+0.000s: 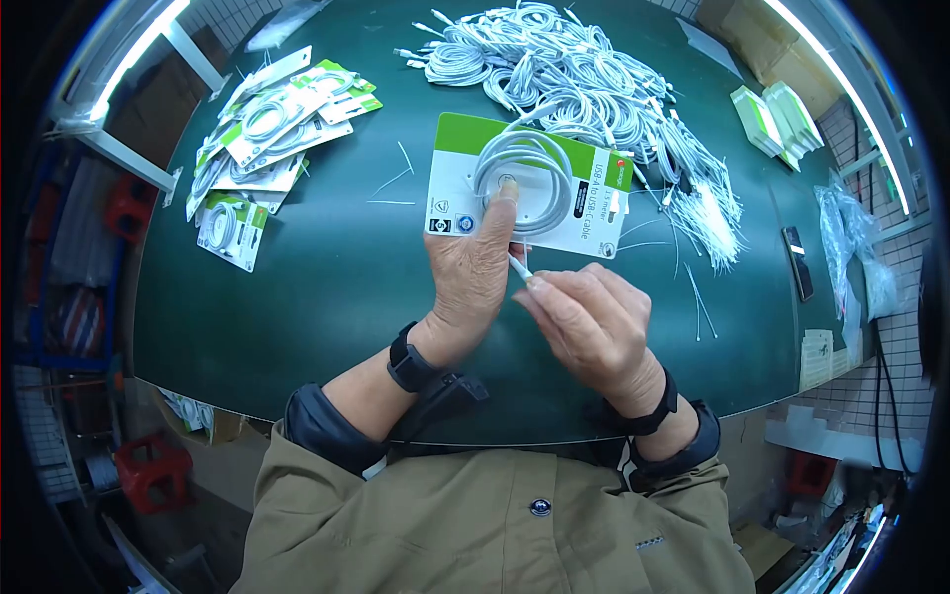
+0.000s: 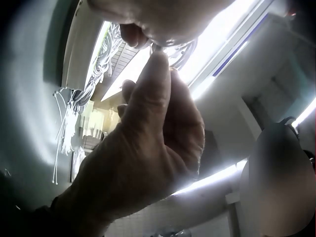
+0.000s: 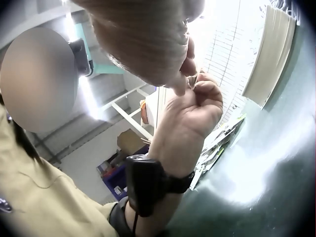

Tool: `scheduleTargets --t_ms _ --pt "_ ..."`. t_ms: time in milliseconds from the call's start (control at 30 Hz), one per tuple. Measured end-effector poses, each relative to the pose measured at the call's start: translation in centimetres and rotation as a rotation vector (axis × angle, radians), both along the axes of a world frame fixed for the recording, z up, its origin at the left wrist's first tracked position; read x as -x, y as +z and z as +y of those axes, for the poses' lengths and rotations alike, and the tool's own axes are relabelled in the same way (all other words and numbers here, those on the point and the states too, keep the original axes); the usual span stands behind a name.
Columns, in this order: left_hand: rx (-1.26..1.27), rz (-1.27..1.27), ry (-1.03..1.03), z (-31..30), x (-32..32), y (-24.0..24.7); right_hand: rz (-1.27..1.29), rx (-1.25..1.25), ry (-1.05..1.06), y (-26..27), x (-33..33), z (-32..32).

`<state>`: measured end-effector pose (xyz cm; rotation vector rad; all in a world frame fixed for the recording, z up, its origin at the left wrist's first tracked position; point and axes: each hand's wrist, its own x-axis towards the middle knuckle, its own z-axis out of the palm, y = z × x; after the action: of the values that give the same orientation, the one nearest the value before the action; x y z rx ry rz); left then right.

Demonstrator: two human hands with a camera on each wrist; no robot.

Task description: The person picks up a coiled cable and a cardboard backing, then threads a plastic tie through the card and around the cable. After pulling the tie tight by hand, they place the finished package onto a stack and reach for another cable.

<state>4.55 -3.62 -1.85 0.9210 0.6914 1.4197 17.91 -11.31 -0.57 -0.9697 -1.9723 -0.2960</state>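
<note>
My left hand [image 1: 473, 267] holds a green-and-white packaging card [image 1: 604, 230] printed for a USB-A to USB-C cable. A coiled white cable [image 1: 561, 188] lies on its front, and the left thumb [image 1: 500, 203] presses down inside the coil. Just below the card's lower edge, my right hand [image 1: 599, 322] pinches a short, slim white cable end [image 1: 520, 267] between thumb and finger. The two hands are close together. In the left wrist view the right hand [image 2: 148, 133] shows below the left one; the right wrist view shows the left hand [image 3: 187, 113] beneath the right.
A large heap of coiled white cables [image 1: 554, 69] lies at the back of the green table [image 1: 327, 327], with loose white ties [image 1: 708, 223] at its right. Carded cables [image 1: 262, 129] are piled at the left. Card stacks [image 1: 777, 124], a phone [image 1: 797, 262] and plastic bags [image 1: 856, 247] lie right.
</note>
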Motion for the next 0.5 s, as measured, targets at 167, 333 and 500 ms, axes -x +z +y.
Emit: scheduleTargets --t_ms 167,333,500 --pt "-0.094 0.161 0.019 0.2 0.6 -0.4 0.054 -0.027 0.016 0.3 0.2 0.1" --pt "-0.005 0.128 -0.033 -0.1 0.5 0.4 0.326 0.243 -0.031 0.3 -1.2 0.8" --pt "0.040 0.118 -0.060 -0.3 0.4 0.5 0.409 0.375 -0.050 0.1 -2.1 1.3"
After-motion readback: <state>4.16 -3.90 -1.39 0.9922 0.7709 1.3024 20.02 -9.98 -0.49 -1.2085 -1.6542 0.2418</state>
